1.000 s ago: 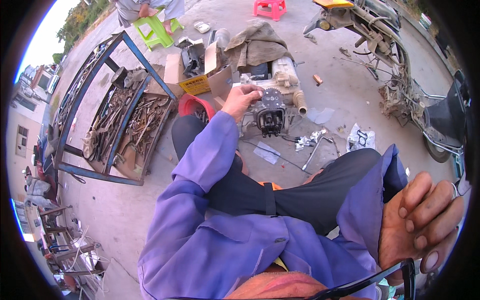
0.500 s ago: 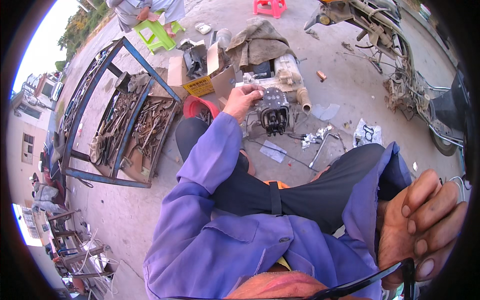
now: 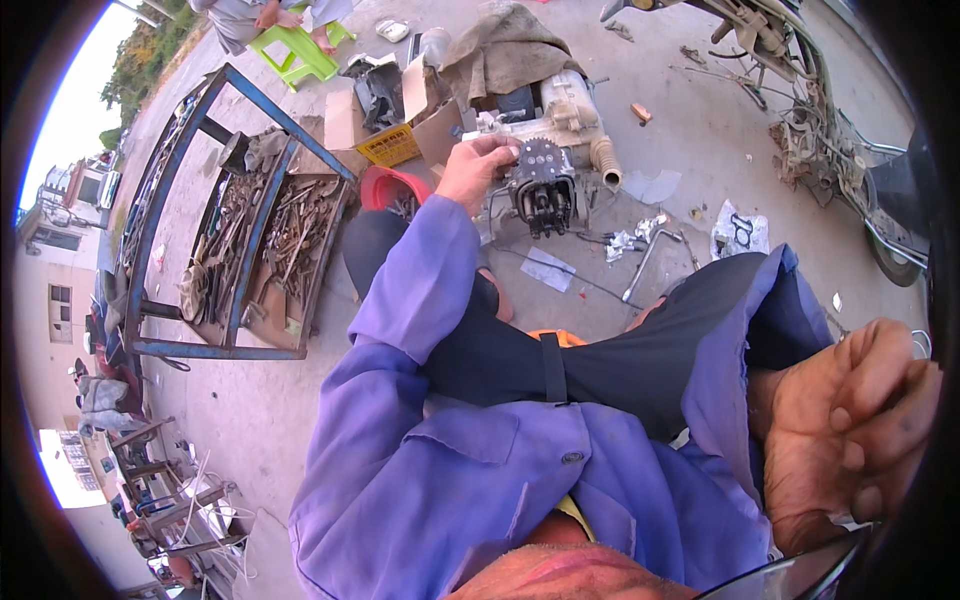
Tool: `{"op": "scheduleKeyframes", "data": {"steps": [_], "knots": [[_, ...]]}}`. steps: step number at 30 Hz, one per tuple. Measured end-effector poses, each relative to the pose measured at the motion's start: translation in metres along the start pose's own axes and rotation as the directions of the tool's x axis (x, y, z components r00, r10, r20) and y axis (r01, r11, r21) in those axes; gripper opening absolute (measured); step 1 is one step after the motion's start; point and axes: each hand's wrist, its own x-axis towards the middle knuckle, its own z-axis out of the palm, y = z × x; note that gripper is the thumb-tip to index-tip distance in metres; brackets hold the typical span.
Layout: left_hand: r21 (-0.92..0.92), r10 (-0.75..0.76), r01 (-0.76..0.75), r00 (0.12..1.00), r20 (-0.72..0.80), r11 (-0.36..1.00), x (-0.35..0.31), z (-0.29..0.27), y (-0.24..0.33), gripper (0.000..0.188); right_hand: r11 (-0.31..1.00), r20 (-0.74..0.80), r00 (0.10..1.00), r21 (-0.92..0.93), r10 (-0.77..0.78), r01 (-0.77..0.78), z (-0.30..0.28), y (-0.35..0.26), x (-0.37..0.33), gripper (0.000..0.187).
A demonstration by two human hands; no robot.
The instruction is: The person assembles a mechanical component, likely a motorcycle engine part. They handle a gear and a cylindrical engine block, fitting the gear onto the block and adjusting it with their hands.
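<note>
My left hand [image 3: 476, 172] reaches forward, its thumb and fingers pinching the left rim of a dark toothed sprocket [image 3: 543, 157]. That sprocket sits on the end of an engine's cylinder head [image 3: 546, 205], which has dark, oily parts in its open front. Behind it lies the grey engine case [image 3: 567, 108], partly covered by a brown cloth [image 3: 508, 50]. My right hand [image 3: 840, 430] is raised at the lower right, close to the dark glasses frame. Its fingers curl toward the palm, and nothing shows in them.
Left stands a blue metal frame [image 3: 262, 352] with trays of tools. A cardboard box [image 3: 437, 130] and red bowl [image 3: 378, 186] sit beside the engine. A wrench [image 3: 650, 262] and bagged gasket [image 3: 741, 232] lie right. A partly dismantled motorcycle [image 3: 835, 140] stands far right; someone sits by a green stool [image 3: 296, 52].
The view has shifted, so the engine sits higher in the picture. My left hand stays at the sprocket. My right hand has turned slightly, its fingers curling in more.
</note>
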Motion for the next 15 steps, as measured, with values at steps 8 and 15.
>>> {"op": "scheduleKeyframes", "data": {"steps": [8, 15], "knots": [[-0.027, 0.011, -0.011, 1.0, 0.007, 1.0, -0.002, 0.004, 0.0, 0.015, 1.0, -0.018, 1.0, -0.02, 0.021, -0.021, 0.002, 0.003, 0.0, 0.003], [-0.029, -0.003, 0.004, 1.0, 0.018, 1.0, -0.001, -0.005, -0.003, 0.016, 0.993, -0.046, 0.996, 0.09, 0.078, -0.073, 0.012, 0.013, -0.003, 0.008]]}}
